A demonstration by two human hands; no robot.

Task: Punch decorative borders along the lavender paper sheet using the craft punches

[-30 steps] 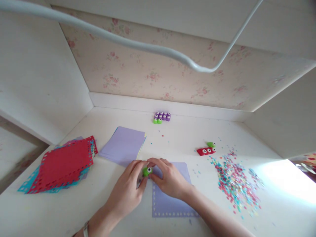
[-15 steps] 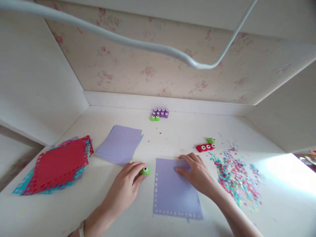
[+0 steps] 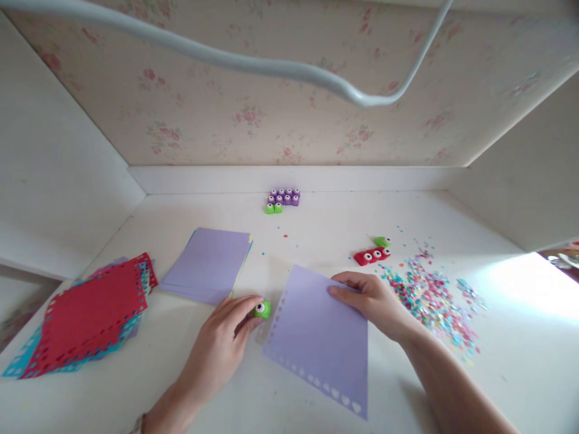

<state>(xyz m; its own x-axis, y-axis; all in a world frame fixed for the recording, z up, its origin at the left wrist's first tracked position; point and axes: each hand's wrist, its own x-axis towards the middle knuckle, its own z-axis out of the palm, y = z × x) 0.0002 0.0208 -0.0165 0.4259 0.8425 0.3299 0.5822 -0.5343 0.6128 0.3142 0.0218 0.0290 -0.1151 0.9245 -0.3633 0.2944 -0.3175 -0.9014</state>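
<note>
the purple sheet (image 3: 316, 337) is no longer flat under the right hand (image 3: 368, 298): half a second ago it lies square on the desk (image 3: 113, 398), now it is lifted and turned, its near corner swung down toward the right. the right hand has closed on its far right edge, thumb on top and fingers underneath, so the grip is clamped on the paper. the left hand (image 3: 221, 343) has stayed where it was, fingertips curled round the small green punch (image 3: 261, 310), which stands on the desk just beside the sheet's left edge; the punch has come off the paper since a second ago. judging from this, one edge is finished and the sheet is being turned to bring a fresh edge to the punch.

the sheet is pale lilac, with a row of small cut-out holes along its near edge and more up the left edge; the rest is plain.

further off, left, lies a fan of red and blue punched sheets (image 3: 85, 310), then a stack of plain purple paper (image 3: 205, 265). right, a spill of coloured confetti (image 3: 429, 298), and beyond it red punches (image 3: 371, 256) with a green one touching. at the back wall stands a cluster of purple and green punches (image 3: 283, 200).
</note>
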